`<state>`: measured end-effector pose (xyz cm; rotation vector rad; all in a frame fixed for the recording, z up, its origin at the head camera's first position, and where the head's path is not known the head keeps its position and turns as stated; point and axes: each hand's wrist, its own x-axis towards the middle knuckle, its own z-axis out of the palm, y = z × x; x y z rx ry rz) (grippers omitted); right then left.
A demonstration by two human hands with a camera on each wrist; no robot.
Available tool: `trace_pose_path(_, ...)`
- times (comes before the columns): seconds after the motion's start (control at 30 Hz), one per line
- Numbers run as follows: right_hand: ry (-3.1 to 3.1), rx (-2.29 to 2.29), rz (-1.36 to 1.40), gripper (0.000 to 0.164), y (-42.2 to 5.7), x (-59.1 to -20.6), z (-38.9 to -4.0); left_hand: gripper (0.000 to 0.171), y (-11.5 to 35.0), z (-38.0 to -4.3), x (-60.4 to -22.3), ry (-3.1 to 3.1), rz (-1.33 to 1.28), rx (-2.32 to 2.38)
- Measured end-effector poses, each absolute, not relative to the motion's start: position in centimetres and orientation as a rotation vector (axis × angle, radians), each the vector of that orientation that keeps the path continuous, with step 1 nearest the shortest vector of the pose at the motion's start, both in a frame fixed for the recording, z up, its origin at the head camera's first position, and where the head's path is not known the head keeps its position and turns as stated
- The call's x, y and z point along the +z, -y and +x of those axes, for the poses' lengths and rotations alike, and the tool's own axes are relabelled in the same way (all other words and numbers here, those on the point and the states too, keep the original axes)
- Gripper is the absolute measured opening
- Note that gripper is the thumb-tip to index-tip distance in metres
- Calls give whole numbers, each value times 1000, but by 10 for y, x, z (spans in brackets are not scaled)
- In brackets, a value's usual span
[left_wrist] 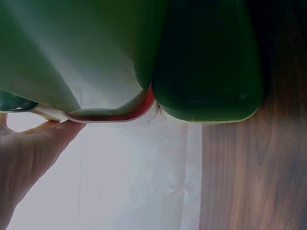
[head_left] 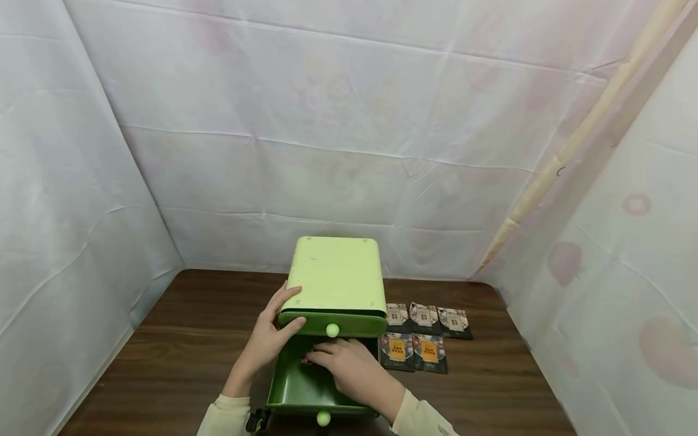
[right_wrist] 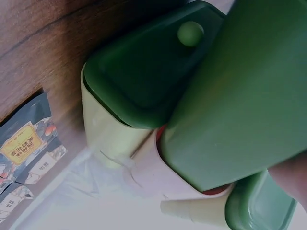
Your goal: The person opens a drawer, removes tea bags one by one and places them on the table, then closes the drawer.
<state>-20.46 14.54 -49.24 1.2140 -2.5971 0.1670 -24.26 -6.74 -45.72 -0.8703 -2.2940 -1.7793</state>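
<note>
A small drawer cabinet (head_left: 335,272) with a pale green top stands in front of me, its tiers stacked. Its middle drawer (head_left: 297,390), dark green with a round light green knob (head_left: 323,418), is pulled out; the top drawer (head_left: 357,325) and bottom drawer (right_wrist: 139,72) are pushed in. My left hand (head_left: 267,336) grips the cabinet's front left corner, fingers at the top edge and thumb on the top drawer's front. Inside the pulled-out drawer, my right hand (head_left: 354,369) pinches a small red item (head_left: 306,361), mostly hidden by the fingers.
Several flat printed packets (head_left: 428,351) lie in two rows to the cabinet's right, on the dark wooden table (head_left: 501,375). Pale cloth walls (head_left: 327,151) close off the back and both sides. A black strap (head_left: 257,419) shows by the left cuff.
</note>
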Motion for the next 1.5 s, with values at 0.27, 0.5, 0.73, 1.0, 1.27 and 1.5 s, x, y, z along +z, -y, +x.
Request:
trace_pose_path(0.27,2535,222,1218,40,-153,-488,-192,55,68,-241,-458,2302,-856,-1780)
trace_pose_path(0.5,2497,311,1200,36,-163,-483,-184,56,68,-242,-461,2301,-853,-1789)
trace_pose_path(0.73,2460,406,1203,39,-172,-478,-175,56,69,-242,-463,2282,-850,-1789)
trace_pose_path(1.0,2396,476,1194,55,-186,-468,-163,56,68,-242,-461,2286,-843,-1792)
trace_pose_path(1.27,2383,520,1113,59,-203,-464,-154,56,67,-240,-460,2279,-835,-1780)
trace_pose_path(1.5,2322,480,970,65,-236,-460,-151,55,65,-241,-459,2273,-837,-1784)
